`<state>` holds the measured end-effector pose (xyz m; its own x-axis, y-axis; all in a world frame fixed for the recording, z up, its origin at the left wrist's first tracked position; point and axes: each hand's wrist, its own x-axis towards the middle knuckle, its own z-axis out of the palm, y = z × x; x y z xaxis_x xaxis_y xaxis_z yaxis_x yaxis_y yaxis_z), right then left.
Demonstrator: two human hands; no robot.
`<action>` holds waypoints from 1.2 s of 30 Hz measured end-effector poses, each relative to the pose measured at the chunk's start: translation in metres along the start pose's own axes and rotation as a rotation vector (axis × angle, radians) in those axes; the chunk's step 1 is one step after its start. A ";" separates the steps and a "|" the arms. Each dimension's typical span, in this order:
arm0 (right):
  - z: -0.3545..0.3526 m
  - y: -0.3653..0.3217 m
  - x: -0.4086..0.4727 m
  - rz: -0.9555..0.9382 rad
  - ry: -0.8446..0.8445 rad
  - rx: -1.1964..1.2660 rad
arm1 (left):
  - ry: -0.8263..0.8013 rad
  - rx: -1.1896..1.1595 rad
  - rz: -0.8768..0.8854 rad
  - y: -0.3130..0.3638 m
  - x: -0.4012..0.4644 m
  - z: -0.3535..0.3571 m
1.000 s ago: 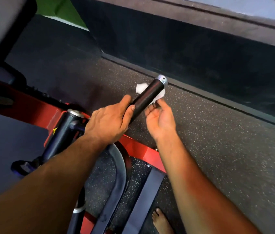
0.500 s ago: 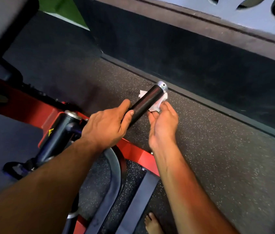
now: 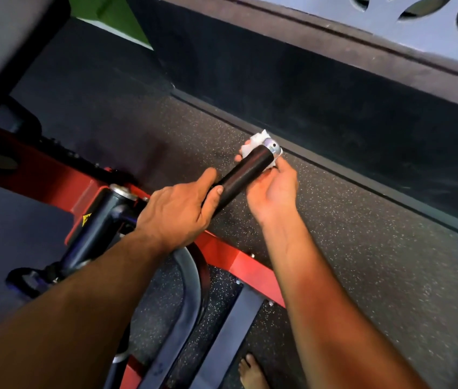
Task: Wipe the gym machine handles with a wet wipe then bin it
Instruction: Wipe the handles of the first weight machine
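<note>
His left hand grips the black handle low down, forearm stretched forward; his right hand cups the white wet wipe around its silver-capped tip.

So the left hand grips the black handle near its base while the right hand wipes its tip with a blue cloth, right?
Not quite: the head view shows a white wipe, not a blue cloth. The left hand does grip the handle near its base, and the right hand wipes its tip.
</note>
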<state>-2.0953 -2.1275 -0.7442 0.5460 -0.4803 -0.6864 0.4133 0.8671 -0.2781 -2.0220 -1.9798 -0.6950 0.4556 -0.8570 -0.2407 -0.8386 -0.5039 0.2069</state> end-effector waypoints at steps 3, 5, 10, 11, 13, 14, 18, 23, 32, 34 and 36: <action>-0.014 -0.003 -0.025 -0.134 0.147 -0.239 | 0.015 0.006 0.014 -0.001 0.000 0.002; -0.028 -0.010 -0.038 -0.238 0.158 -0.408 | 0.015 -0.005 0.017 -0.001 0.000 0.002; -0.020 -0.051 -0.024 -0.973 0.038 -1.344 | 0.033 -0.026 0.009 -0.002 0.001 0.003; -0.012 -0.056 -0.017 -1.024 -0.153 -1.580 | 0.039 -0.025 0.008 -0.002 0.000 0.003; 0.004 -0.064 -0.003 -0.943 -0.483 -2.018 | 0.051 -0.010 -0.007 -0.002 -0.001 0.004; 0.010 -0.068 0.003 -0.925 -0.583 -2.178 | 0.059 0.002 -0.020 -0.002 -0.001 0.005; 0.025 -0.077 0.008 -1.006 -0.941 -2.401 | 0.096 0.051 -0.061 -0.003 0.000 0.006; 0.005 -0.094 0.007 -1.079 -1.219 -2.261 | 0.098 0.076 -0.063 -0.003 0.000 0.008; 0.027 -0.042 -0.013 -0.845 -1.323 -2.341 | 0.205 0.068 -0.071 0.000 -0.005 0.006; 0.022 -0.063 -0.009 -0.920 -1.313 -2.338 | 0.222 0.092 -0.079 0.001 -0.005 0.007; 0.023 -0.079 -0.002 -1.000 -1.110 -2.395 | 0.231 0.089 -0.098 0.001 -0.007 0.005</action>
<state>-2.1124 -2.1982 -0.7049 0.9876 0.1563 0.0150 0.1521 -0.9287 -0.3381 -2.0277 -1.9735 -0.6980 0.5838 -0.8114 -0.0302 -0.8053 -0.5833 0.1062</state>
